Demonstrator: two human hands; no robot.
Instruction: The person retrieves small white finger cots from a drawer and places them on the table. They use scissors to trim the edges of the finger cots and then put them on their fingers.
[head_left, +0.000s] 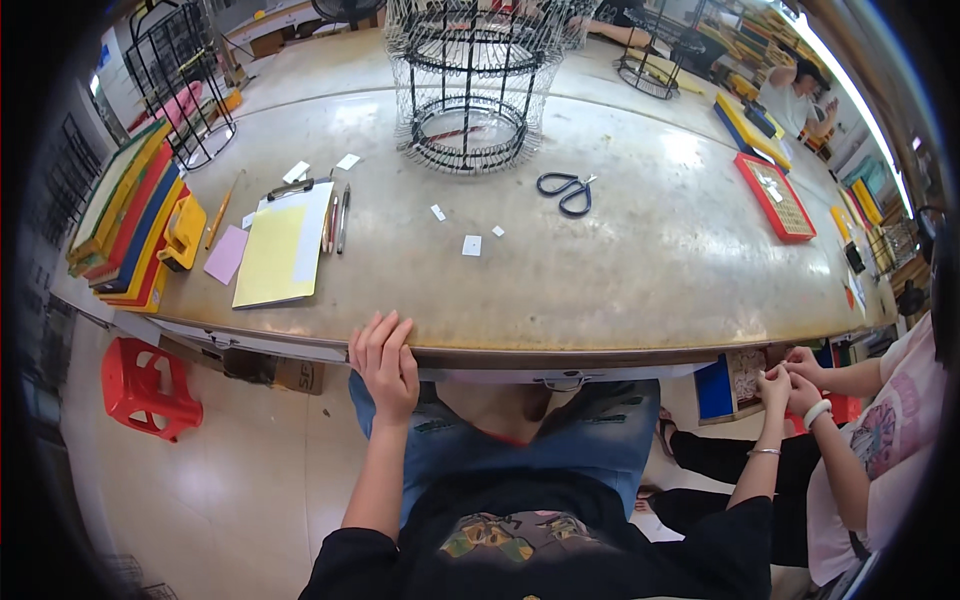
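My left hand (385, 362) lies over the front edge of the table (600, 290), its fingers stretched out and holding nothing. My right arm, with a thin bracelet, reaches to the right. There my right hand (773, 388) has its fingers drawn together, close against the hands (806, 380) of a person beside me. What is pinched between us is too small to make out. Just left of these hands an open drawer (716, 388) shows a blue inside and a compartment of small pale pieces (745, 372).
A wire rack (470, 110) stands at the table's back. Dark-handled scissors (567, 190), small white tags (472, 245), a clipboard (275, 250) and pens (343, 218) lie about. Coloured trays (130, 225) are stacked left; a red tray (775, 197) lies right. A red stool (150, 388) stands on the floor.
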